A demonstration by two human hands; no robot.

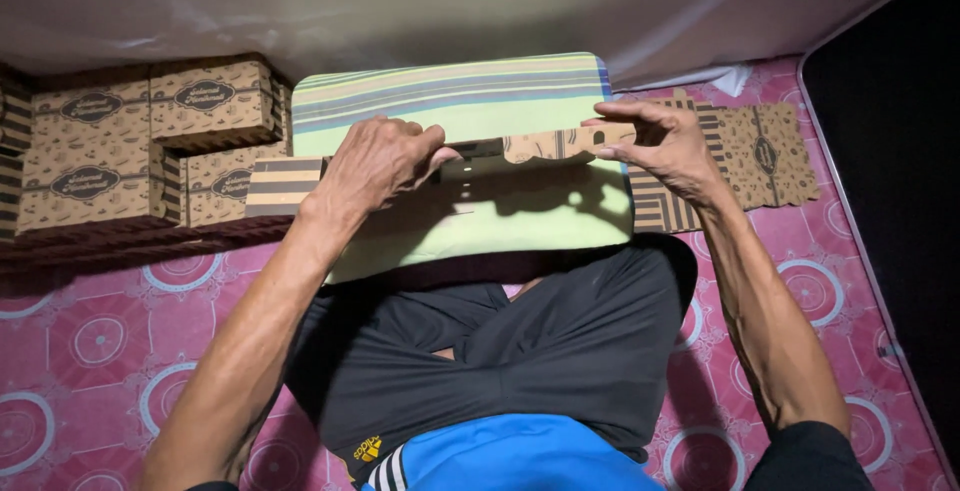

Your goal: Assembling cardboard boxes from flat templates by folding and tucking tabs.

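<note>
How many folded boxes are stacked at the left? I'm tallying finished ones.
4 fully showing: top left, top right, lower left, lower right. An edge of more shows at the frame's far left, so others may be hidden.

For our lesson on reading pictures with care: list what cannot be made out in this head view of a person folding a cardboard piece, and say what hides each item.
- Cardboard piece: its middle is covered by the left hand, its right end by the right hand.
- Flat cardboard sheets: partly under the striped cushion and right arm.
- Stacked boxes: cut off by the left edge; lower rows lost in shadow.
</note>
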